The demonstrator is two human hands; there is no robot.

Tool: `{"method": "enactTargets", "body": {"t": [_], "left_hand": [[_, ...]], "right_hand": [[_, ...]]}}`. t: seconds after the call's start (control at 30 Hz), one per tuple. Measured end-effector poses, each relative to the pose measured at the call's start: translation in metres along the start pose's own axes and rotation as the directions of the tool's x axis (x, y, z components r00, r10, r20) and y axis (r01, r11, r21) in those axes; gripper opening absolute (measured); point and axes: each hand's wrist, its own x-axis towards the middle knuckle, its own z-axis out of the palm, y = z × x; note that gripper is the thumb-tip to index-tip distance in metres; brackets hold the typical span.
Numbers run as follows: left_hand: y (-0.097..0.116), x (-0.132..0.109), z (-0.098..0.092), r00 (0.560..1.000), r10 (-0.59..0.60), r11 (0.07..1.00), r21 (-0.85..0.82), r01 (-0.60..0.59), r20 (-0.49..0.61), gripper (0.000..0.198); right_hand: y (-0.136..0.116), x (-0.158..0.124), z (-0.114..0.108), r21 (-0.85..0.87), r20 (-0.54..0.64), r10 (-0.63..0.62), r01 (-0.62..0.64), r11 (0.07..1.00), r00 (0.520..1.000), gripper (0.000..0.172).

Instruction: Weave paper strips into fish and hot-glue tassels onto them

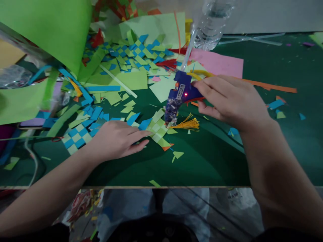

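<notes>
My right hand (227,99) grips a blue hot glue gun (183,82) with a red light on its side and a clear glue stick (189,48) rising from its back end. The nozzle end, crusted and dark, points down at the right corner of a small light-green woven paper piece (157,129). A yellow tassel (188,123) lies right at that corner, partly under the nozzle. My left hand (117,139) lies low on the table, index fingertip touching the left edge of the woven piece, thumb stretched out apart from it.
Blue-and-green woven pieces (140,50) and paper scraps pile up at the back. A large bright-green sheet (55,30) rises at the upper left. A clear plastic bottle (213,25) stands behind a pink sheet (219,62). A white cable (32,156) hangs over the table's front edge.
</notes>
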Motion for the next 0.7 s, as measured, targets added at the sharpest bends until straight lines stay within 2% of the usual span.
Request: {"method": "enactTargets", "body": {"t": [0.57,0.7], "left_hand": [[0.0008,0.002,-0.0011,1.0,-0.005,1.0,0.015,0.005,0.0,0.02],[0.0003,0.0008,-0.0002,1.0,-0.004,1.0,0.017,0.004,-0.002,0.019]], "right_hand": [[-0.0009,0.0,0.0055,0.078,0.023,0.039,-0.041,0.996,0.999,0.046],[-0.0014,0.0011,0.0032,-0.008,0.016,0.002,-0.002,1.0,1.0,0.042]]}}
